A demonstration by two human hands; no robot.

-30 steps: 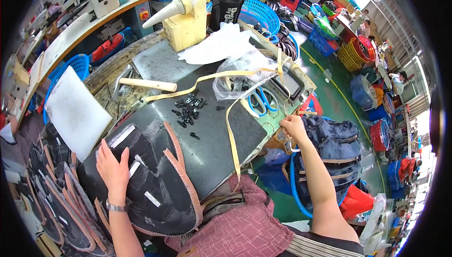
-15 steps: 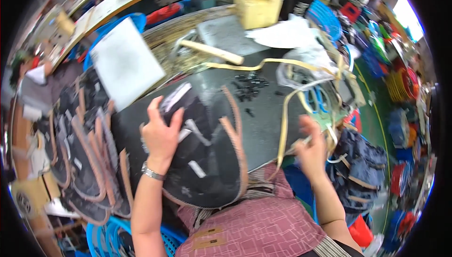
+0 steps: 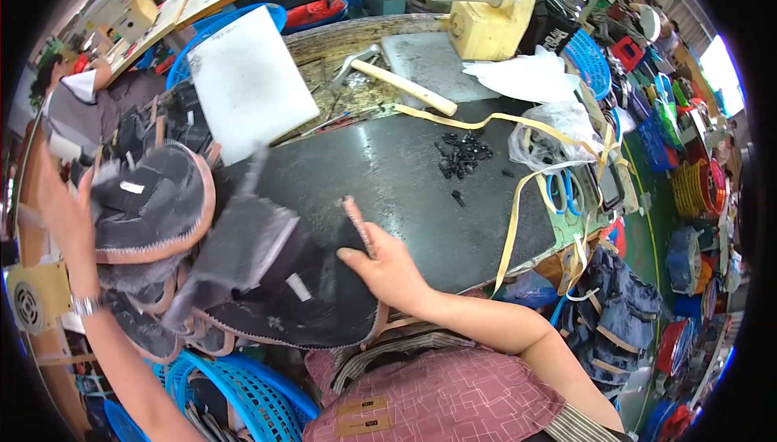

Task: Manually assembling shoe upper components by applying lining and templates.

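Note:
My right hand (image 3: 390, 274) is closed on the pink edging of a dark fabric piece (image 3: 324, 306). This piece looks like a boot upper, with a white label on it, and lies at the table's near edge. Part of it is folded up and blurred. At the far left, my left hand (image 3: 66, 214) has its fingers stretched out, somewhat smeared by motion. Beside it is another dark piece with pink edging (image 3: 154, 199), on top of a pile of similar pieces. Whether my left hand touches that piece, I cannot tell.
On the black table top (image 3: 364, 159) lie small black parts (image 3: 463, 155) and a cream strap (image 3: 511, 219). Behind are a hammer (image 3: 405, 86), a white board (image 3: 251, 86) and a yellow container (image 3: 490, 25). Blue-handled scissors (image 3: 564, 191) lie right. Blue baskets (image 3: 251, 393) stand below.
My left hand has left the dark piece and swung far left to the pile. My right hand has come in from the right and taken the piece's edge. The piece has shifted left and folded.

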